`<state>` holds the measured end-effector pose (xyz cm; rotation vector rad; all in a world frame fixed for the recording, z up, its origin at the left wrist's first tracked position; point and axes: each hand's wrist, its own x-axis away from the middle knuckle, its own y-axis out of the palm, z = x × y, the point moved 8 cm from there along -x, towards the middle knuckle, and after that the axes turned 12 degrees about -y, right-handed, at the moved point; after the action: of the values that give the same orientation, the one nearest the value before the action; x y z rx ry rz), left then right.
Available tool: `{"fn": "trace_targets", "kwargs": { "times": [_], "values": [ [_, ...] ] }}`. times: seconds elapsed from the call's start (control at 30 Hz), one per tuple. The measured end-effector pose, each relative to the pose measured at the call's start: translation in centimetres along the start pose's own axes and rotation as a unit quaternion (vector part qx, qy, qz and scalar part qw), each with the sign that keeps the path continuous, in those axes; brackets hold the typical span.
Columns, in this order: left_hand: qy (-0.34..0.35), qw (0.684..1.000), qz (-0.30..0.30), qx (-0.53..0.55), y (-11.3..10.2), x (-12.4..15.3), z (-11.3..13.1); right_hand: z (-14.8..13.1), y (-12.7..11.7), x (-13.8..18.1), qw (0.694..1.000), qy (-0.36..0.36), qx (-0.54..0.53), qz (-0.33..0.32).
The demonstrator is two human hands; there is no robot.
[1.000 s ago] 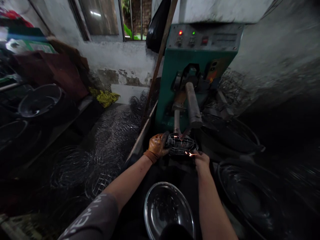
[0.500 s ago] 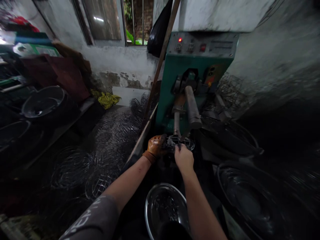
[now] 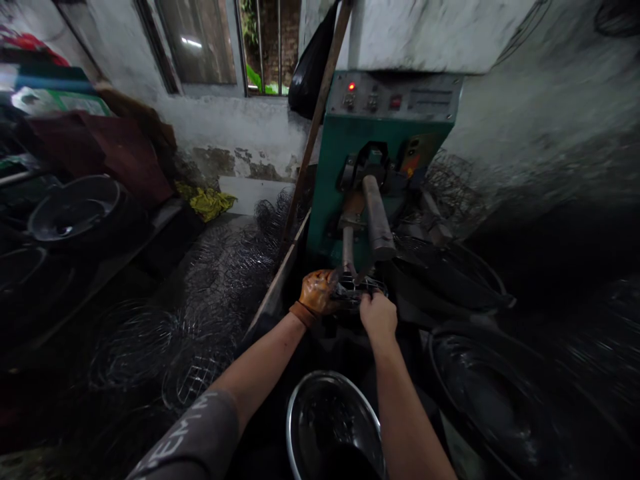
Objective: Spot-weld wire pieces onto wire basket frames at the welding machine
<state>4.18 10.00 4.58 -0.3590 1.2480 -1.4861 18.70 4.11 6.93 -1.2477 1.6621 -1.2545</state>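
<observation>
A small wire basket (image 3: pixel 358 289) sits under the metal arms (image 3: pixel 376 220) of a green machine (image 3: pixel 385 147). My left hand (image 3: pixel 318 292), in an orange glove, is closed on the basket's left edge. My bare right hand (image 3: pixel 379 315) is closed on its near right rim. Both hands hold the basket against the tips of the machine's arms. A red lamp glows on the machine's control panel (image 3: pixel 395 99).
A shiny metal bowl (image 3: pixel 331 427) lies just below my arms. Several wire baskets (image 3: pixel 210 313) are heaped on the left, past a wooden board (image 3: pixel 280 280). Dark round basins (image 3: pixel 480 393) fill the right side, and another basin (image 3: pixel 73 210) stands at the far left.
Sparks at the basket a second ago are gone. My right hand moved left from the basket's right end to its near rim, and the green lamp on the panel went out.
</observation>
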Motion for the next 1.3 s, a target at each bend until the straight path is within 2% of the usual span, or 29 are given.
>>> {"fn": "trace_targets", "kwargs": {
  "times": [0.23, 0.3, 0.4, 0.5, 0.63, 0.9, 0.97, 1.03, 1.1, 1.17, 1.3],
  "values": [
    [-0.002, 1.000, -0.015, 0.024, 0.3, 0.6, -0.3, 0.1, 0.1, 0.0, 1.000, 0.007, -0.001, -0.011],
    [-0.028, 0.999, -0.021, 0.023, 0.1, 1.0, -1.1, 0.1, 0.2, -0.1, 1.000, 0.007, -0.003, -0.010],
    [-0.101, 0.993, -0.059, -0.005, 0.2, 1.6, -3.1, 0.2, 0.3, -0.2, 1.000, 0.000, -0.004, -0.001],
    [-0.093, 0.992, -0.081, -0.007, 0.3, 1.8, -3.3, 0.9, 0.2, -0.3, 1.000, 0.002, -0.005, 0.011],
    [-0.033, 0.999, -0.038, 0.022, 0.1, 1.6, -1.9, 2.7, 0.3, -0.5, 0.999, 0.013, -0.011, 0.031],
    [-0.006, 0.999, -0.011, 0.046, 0.7, 1.4, -1.2, 4.5, 1.2, -1.1, 0.998, 0.030, -0.022, 0.047],
    [-0.016, 0.999, -0.002, 0.049, 0.5, 1.7, -1.5, 4.4, 1.3, -1.3, 0.998, 0.027, -0.024, 0.054],
    [-0.053, 0.998, -0.004, 0.041, 0.5, 1.9, -2.4, 4.5, 1.4, -1.4, 0.997, 0.025, -0.025, 0.066],
    [-0.111, 0.993, -0.025, 0.012, 0.7, 2.1, -3.7, 4.6, 1.6, -1.5, 0.997, 0.022, -0.032, 0.069],
    [-0.136, 0.989, -0.046, -0.017, 0.8, 2.1, -4.4, 5.0, 2.0, -1.6, 0.997, 0.020, -0.043, 0.065],
    [-0.077, 0.997, -0.012, -0.001, -0.3, 1.8, -3.1, 6.5, 2.7, -2.0, 0.993, 0.022, -0.079, 0.080]
  ]
}}
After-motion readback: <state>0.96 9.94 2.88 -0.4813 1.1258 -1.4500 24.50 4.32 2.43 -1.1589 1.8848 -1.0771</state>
